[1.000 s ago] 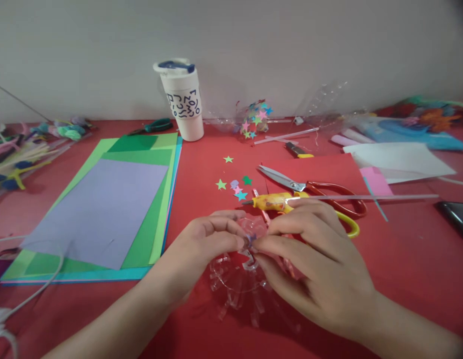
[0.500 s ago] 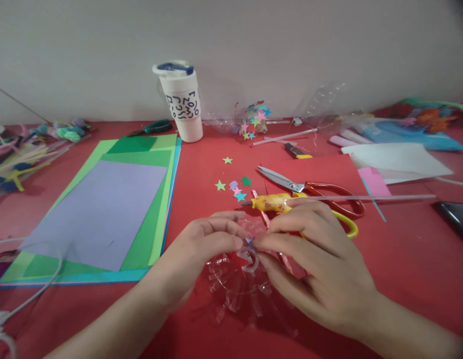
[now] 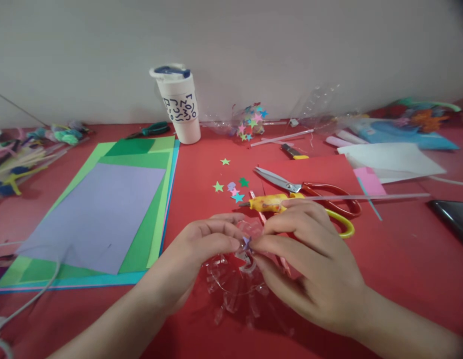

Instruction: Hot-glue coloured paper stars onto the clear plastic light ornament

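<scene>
My left hand [image 3: 199, 254] and my right hand [image 3: 310, 264] meet at the table's near middle, fingertips pinched together on a clear plastic piece [image 3: 233, 281] cut into curled strips. A tiny purple star [image 3: 247, 242] sits between the fingertips, on the upper curl of the plastic. Both hands are closed in a pinch. Just behind them lie a yellow glue gun [image 3: 271, 202] and red-and-yellow scissors [image 3: 317, 195].
Stacked green, blue and purple paper sheets [image 3: 104, 209] lie left. A white tumbler [image 3: 180, 104] stands by the wall. Loose paper stars [image 3: 231, 187], a bag of stars [image 3: 250, 122], a long clear stick [image 3: 366, 197], white paper [image 3: 388, 159] and a dark phone [image 3: 454, 219] are around.
Both hands and the plastic piece stayed nearly in place, fingers shifting slightly at the star. The view drifted a little, so the tabletop items sit slightly lower and to the left.
</scene>
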Available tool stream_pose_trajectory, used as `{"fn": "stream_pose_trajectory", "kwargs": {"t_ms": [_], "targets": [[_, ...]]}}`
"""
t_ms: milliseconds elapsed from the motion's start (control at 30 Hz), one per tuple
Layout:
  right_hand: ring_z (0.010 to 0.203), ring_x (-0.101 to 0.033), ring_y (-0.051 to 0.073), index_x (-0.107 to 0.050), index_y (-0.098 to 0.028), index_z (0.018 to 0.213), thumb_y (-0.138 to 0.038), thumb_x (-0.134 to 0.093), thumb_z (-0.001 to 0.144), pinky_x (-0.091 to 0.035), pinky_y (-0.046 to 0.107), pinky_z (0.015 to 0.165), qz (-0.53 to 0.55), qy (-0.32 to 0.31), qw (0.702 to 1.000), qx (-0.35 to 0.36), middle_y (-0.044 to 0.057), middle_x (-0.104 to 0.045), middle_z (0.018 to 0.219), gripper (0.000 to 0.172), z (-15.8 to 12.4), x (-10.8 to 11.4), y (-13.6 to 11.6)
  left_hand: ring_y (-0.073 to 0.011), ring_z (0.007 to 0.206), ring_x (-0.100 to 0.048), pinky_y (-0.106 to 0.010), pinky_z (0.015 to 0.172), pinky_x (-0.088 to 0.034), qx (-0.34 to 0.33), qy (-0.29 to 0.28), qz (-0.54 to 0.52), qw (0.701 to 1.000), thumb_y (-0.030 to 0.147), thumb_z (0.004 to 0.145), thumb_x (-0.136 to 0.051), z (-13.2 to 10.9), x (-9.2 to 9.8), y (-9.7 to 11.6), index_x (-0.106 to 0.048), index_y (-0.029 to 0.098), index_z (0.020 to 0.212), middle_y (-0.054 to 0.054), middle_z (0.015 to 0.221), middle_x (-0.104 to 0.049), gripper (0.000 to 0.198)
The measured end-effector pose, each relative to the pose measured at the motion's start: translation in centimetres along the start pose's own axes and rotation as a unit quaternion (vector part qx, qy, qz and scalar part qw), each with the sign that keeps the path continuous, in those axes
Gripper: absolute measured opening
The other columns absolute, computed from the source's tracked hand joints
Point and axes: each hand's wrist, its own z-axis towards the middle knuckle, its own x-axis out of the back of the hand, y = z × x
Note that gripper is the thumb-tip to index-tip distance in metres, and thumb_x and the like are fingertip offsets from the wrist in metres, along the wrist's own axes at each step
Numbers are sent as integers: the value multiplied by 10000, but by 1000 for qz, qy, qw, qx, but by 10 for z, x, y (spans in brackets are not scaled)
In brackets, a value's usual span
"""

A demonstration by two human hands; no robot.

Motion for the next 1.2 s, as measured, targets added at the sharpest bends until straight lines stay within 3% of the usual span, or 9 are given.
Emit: {"fn": "stream_pose_trajectory", "kwargs": {"t_ms": [367, 767, 1033, 1200], "targets": [[751, -474, 164, -637, -144, 786, -73, -603, 782, -424, 407, 762, 21, -3, 1000, -5, 46, -610, 809, 79, 0, -1, 0, -264, 1325, -370, -392, 1092, -210, -12, 7, 45, 999, 197, 700, -634, -3, 0, 0, -700, 224, 662, -32, 1171, -604, 80], [794, -452, 173, -633, -142, 790, -46, -595, 773, -413, 406, 784, 28, -20, 999, -6, 47, -597, 833, 104, -1, 0, 0, -272, 1302, -398, -387, 1099, -212, -14, -5, 40, 999, 192, 710, -622, -2, -1, 0, -689, 218, 653, -30, 1079, -622, 92], [812, -455, 179, -618, -154, 819, -53, -594, 773, -407, 414, 797, 34, -30, 999, -8, 46, -597, 855, 113, -2, 0, 2, -284, 1284, -426, -419, 1100, -218, -17, -1, 53, 998, 197, 696, -612, -1, 0, -2, -680, 210, 641, -27, 1089, -634, 87], [806, -468, 172, -598, -162, 843, -45, -567, 786, -414, 389, 764, 65, -22, 997, -33, 38, -580, 847, 134, -1, 3, -1, -250, 1320, -384, -400, 1094, -229, -30, 15, 101, 994, 209, 734, -591, -1, 0, -1, -669, 230, 640, 2, 1155, -623, 124]]}}
